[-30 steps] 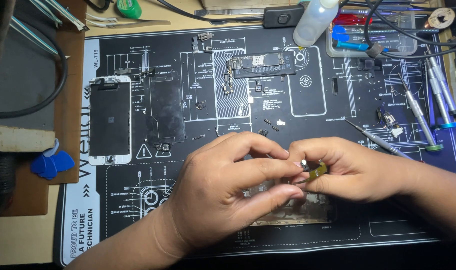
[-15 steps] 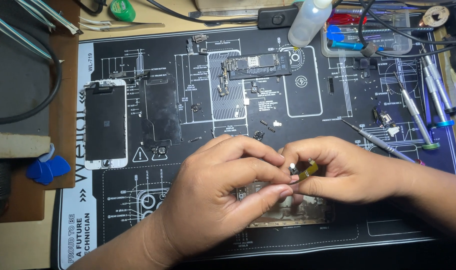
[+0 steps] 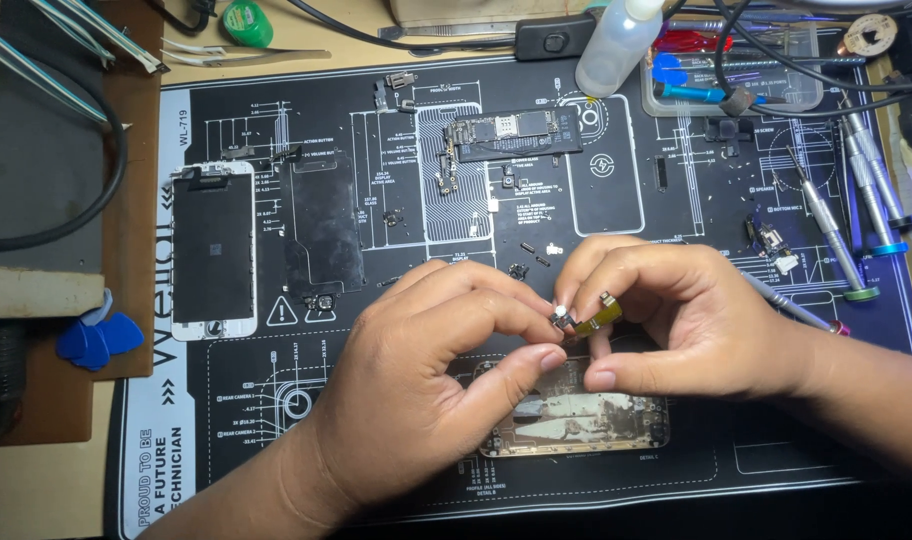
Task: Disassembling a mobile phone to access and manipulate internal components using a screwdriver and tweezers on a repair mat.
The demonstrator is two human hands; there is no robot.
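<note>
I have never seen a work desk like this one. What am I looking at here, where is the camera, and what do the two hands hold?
The camera sits on the person's head and looks down at their own two bare hands; there is no machine. The left hand and right hand meet over a black repair mat printed with white diagrams. Between their fingertips they pinch a tiny part, yellowish with a small metal end; what it is exactly is too small to tell. Under the hands lies an opened phone shell. On the mat also lie a white phone screen, a circuit board, small loose pieces and screwdrivers. A plastic bottle stands at the top, and blue picks lie to the left.
</note>
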